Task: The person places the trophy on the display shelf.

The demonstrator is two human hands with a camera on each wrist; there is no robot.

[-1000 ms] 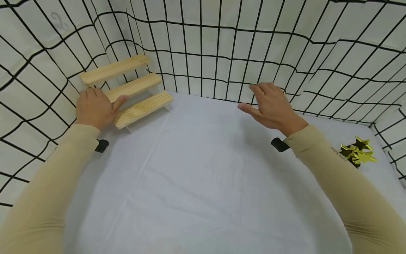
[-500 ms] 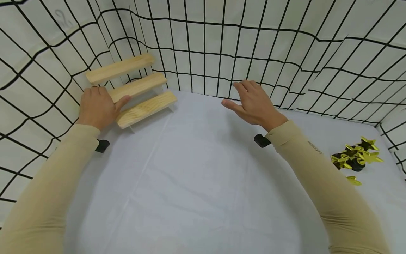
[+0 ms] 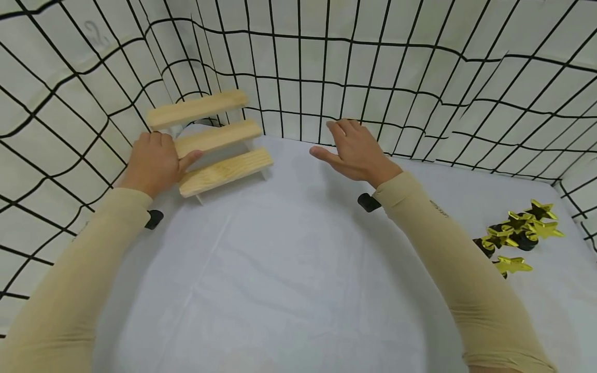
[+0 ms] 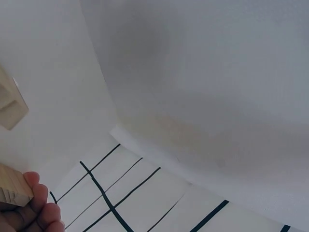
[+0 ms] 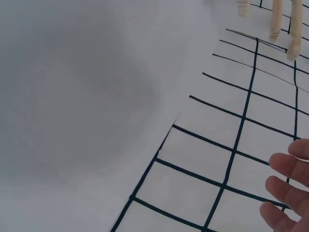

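A small three-step display shelf [image 3: 219, 135] with pale wooden boards and clear side supports stands at the back left of the white surface. My left hand [image 3: 154, 160] grips the left end of its middle board; in the left wrist view, curled fingers [image 4: 46, 210] wrap a board's end [image 4: 14, 186]. To the right of the shelf, my right hand [image 3: 355, 153] is held above the surface, thumb spread from the fingers, holding nothing. In the right wrist view its fingers [image 5: 287, 186] are apart, and the ends of the shelf boards [image 5: 276, 21] show at the top.
Several shiny gold stars on dark round bases [image 3: 524, 233] cluster at the right, partly beside my right forearm. Black wire grid panels [image 3: 322, 67] stand along the back and both sides. A white cloth [image 3: 280, 269] covers the surface.
The shelf has shifted right and slightly toward me with my left hand on it. My right hand has moved left toward the shelf, uncovering more gold stars.
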